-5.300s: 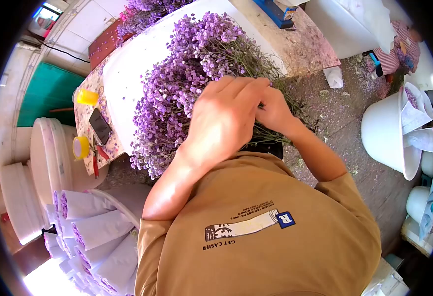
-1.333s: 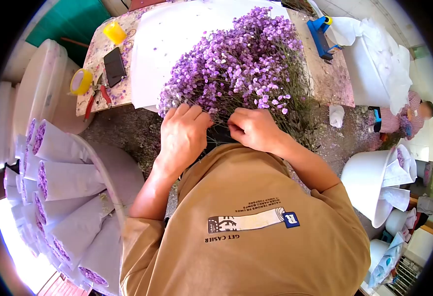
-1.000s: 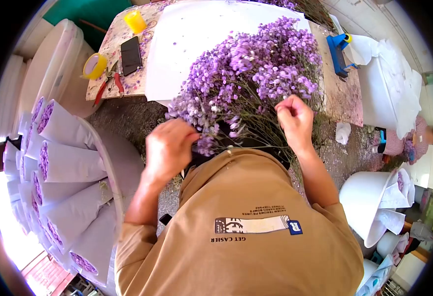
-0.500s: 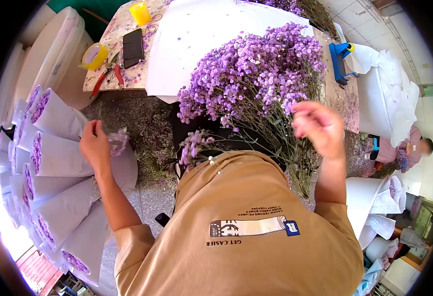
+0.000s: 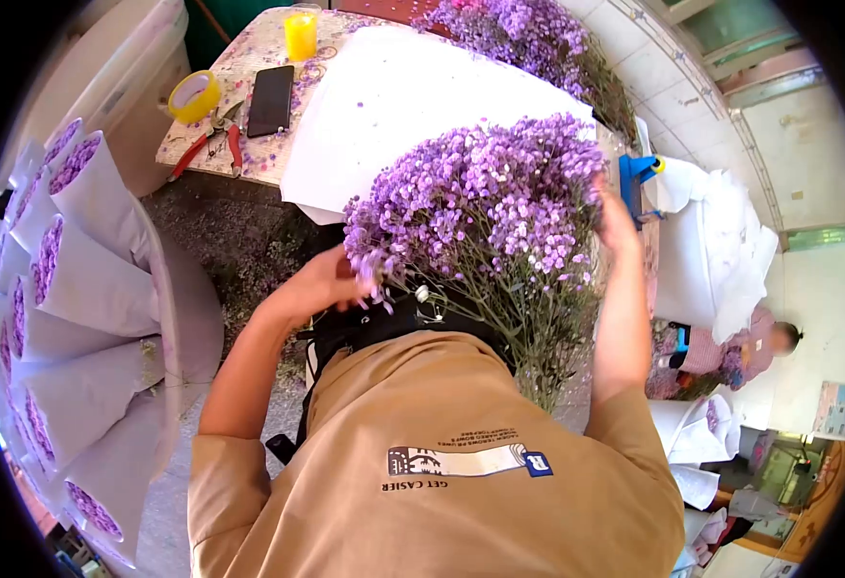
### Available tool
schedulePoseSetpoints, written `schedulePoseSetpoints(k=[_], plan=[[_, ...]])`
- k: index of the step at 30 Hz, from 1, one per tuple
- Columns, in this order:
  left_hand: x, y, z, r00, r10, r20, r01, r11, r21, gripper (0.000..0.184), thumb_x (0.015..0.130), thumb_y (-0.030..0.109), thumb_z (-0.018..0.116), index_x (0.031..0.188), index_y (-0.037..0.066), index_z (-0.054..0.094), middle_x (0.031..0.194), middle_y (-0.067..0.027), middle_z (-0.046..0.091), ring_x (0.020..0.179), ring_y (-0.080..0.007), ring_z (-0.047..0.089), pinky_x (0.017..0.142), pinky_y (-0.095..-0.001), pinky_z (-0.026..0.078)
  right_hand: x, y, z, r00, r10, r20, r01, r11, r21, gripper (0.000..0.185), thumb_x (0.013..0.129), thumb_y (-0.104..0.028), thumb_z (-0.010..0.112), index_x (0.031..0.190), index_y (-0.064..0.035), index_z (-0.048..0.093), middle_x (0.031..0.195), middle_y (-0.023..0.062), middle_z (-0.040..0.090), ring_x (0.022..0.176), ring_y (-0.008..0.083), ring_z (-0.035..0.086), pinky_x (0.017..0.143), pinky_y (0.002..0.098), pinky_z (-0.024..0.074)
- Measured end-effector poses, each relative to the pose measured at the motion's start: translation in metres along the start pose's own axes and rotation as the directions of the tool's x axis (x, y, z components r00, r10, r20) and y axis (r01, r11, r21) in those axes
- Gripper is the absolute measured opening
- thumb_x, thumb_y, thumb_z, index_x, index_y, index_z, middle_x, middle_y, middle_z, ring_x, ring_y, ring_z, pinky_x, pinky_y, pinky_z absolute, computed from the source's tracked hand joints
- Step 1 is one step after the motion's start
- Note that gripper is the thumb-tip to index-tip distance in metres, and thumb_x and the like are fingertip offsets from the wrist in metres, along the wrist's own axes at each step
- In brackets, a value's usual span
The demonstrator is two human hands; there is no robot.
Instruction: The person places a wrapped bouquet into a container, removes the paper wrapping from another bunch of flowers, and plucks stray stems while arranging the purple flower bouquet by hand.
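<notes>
A big bunch of small purple flowers (image 5: 485, 207) with green stems leans over my lap at the table's near edge. My left hand (image 5: 334, 281) is at its lower left side, fingers bent around a drooping purple flower sprig (image 5: 374, 272); the fingertips are partly covered by blossoms. On the other side, my right hand (image 5: 617, 220) touches the bunch's right edge, its fingers mostly hidden by flowers. Beneath the bunch, the white paper sheet (image 5: 345, 135) covers much of the table.
Red-handled pruning shears (image 5: 212, 140), a black phone (image 5: 270, 101) and a yellow tape roll (image 5: 194, 96) lie at the table's left. A blue tape dispenser (image 5: 631, 183) sits right. Paper-wrapped bouquets (image 5: 104, 289) fill a tub at left. Another person (image 5: 730, 347) sits far right.
My left hand has come from beside the wrapped bouquets to the bunch's left side. The right hand has moved from above the stems to its right edge. The view has shifted.
</notes>
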State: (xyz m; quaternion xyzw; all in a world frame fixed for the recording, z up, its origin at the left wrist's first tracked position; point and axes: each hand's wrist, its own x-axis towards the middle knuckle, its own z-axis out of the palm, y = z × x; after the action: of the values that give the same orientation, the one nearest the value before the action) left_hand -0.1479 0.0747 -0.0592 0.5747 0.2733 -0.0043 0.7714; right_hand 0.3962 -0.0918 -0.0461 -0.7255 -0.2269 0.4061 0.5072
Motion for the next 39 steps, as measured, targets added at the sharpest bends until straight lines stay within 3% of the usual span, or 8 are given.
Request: schedulePoseSetpoints(k=[8, 14, 18, 24, 26, 30, 36, 39], plan=[[0.053, 0.04, 0.055, 0.976, 0.208, -0.067, -0.218, 0.914, -0.342, 0.062, 0.085, 0.02, 0.084, 0.135, 0.004, 0.052, 0.121, -0.0105, 0.066, 0.112, -0.0222, 0.064, 0.1, -0.0418, 0.053, -0.086, -0.048, 0.106, 0.907, -0.253, 0.338, 0.316, 0.937, -0.147, 0.085, 0.075, -0.031, 0.086, 0.142, 0.0052, 0.049, 0.13, 0.0138, 0.064, 0.117, 0.0251, 0.061, 0.109, 0.038, 0.0419], [0.027, 0.011, 0.114, 0.898, 0.423, 0.122, -0.437, 0.816, 0.38, 0.065, 0.082, 0.018, 0.08, 0.137, 0.001, 0.05, 0.124, -0.02, 0.065, 0.117, -0.0285, 0.063, 0.102, -0.0403, 0.047, -0.142, -0.037, 0.041, 0.961, -0.253, 0.109, 0.272, 0.937, -0.221, 0.091, 0.057, -0.014, 0.081, 0.141, 0.0025, 0.05, 0.131, 0.0126, 0.064, 0.12, 0.0256, 0.061, 0.109, 0.0363, 0.0425], [0.043, 0.005, 0.108, 0.944, 0.325, 0.061, -0.329, 0.907, 0.264, 0.044, 0.086, 0.02, 0.076, 0.115, -0.007, 0.058, 0.103, -0.0275, 0.069, 0.102, -0.0396, 0.068, 0.09, -0.043, 0.051, -0.141, -0.017, 0.065, 0.976, -0.205, 0.072, 0.216, 0.875, -0.434, 0.078, 0.066, 0.0, 0.078, 0.139, 0.002, 0.051, 0.131, 0.0127, 0.063, 0.123, 0.0265, 0.058, 0.111, 0.0362, 0.0396], [0.032, 0.035, 0.092, 0.976, 0.218, -0.026, -0.186, 0.885, 0.426, 0.042, 0.089, 0.011, 0.073, 0.126, -0.001, 0.059, 0.11, -0.0173, 0.071, 0.099, -0.0235, 0.067, 0.091, -0.0381, 0.051, -0.181, -0.043, 0.086, 0.581, -0.78, -0.232, 0.318, 0.48, -0.818, 0.061, 0.081, -0.001, 0.075, 0.138, 0.0002, 0.053, 0.137, 0.0168, 0.059, 0.126, 0.0267, 0.056, 0.106, 0.0383, 0.0428], [0.031, 0.03, 0.083, 0.97, 0.218, -0.105, -0.147, 0.876, 0.459, 0.032, 0.089, 0.006, 0.07, 0.12, -0.001, 0.063, 0.101, -0.0147, 0.072, 0.088, -0.0176, 0.066, 0.082, -0.0341, 0.053, -0.208, -0.046, 0.1, 0.479, -0.837, -0.264, 0.389, 0.472, -0.791, 0.043, 0.085, 0.0, 0.072, 0.127, 0.0013, 0.062, 0.124, 0.0151, 0.067, 0.113, 0.0257, 0.064, 0.094, 0.0353, 0.0503], [0.024, 0.053, 0.085, 0.658, 0.683, -0.317, -0.297, 0.623, 0.724, 0.022, 0.089, -0.004, 0.063, 0.111, -0.001, 0.067, 0.088, -0.0113, 0.067, 0.075, -0.0161, 0.061, 0.069, -0.0291, 0.05, -0.229, -0.037, 0.129, 0.757, -0.653, -0.013, 0.514, 0.608, -0.605, 0.019, 0.085, -0.005, 0.078, 0.103, -0.0003, 0.072, 0.091, 0.0104, 0.073, 0.082, 0.0212, 0.071, 0.072, 0.0311, 0.055], [0.02, 0.087, 0.131, 0.446, 0.864, 0.233, -0.707, 0.181, 0.683, 0.024, 0.076, -0.005, 0.068, 0.098, 0.004, 0.071, 0.097, -0.0086, 0.072, 0.081, -0.0273, 0.064, 0.073, -0.0383, 0.051, -0.214, -0.019, 0.154, 0.723, -0.645, 0.248, 0.549, 0.318, -0.773, 0.041, 0.077, -0.006, 0.08, 0.115, -0.0004, 0.066, 0.094, 0.0135, 0.07, 0.084, 0.0265, 0.069, 0.076, 0.0342, 0.0536], [0.03, 0.062, 0.132, 0.546, 0.795, 0.263, -0.568, 0.121, 0.814, 0.024, 0.073, 0.007, 0.066, 0.097, 0.005, 0.07, 0.088, -0.0066, 0.067, 0.084, -0.0265, 0.061, 0.075, -0.0381, 0.047, -0.205, -0.009, 0.131, 0.795, -0.604, -0.052, 0.588, 0.788, -0.181, 0.03, 0.087, -0.008, 0.072, 0.115, -0.0008, 0.065, 0.098, 0.004, 0.072, 0.09, 0.0125, 0.067, 0.075, 0.0309, 0.0544]])
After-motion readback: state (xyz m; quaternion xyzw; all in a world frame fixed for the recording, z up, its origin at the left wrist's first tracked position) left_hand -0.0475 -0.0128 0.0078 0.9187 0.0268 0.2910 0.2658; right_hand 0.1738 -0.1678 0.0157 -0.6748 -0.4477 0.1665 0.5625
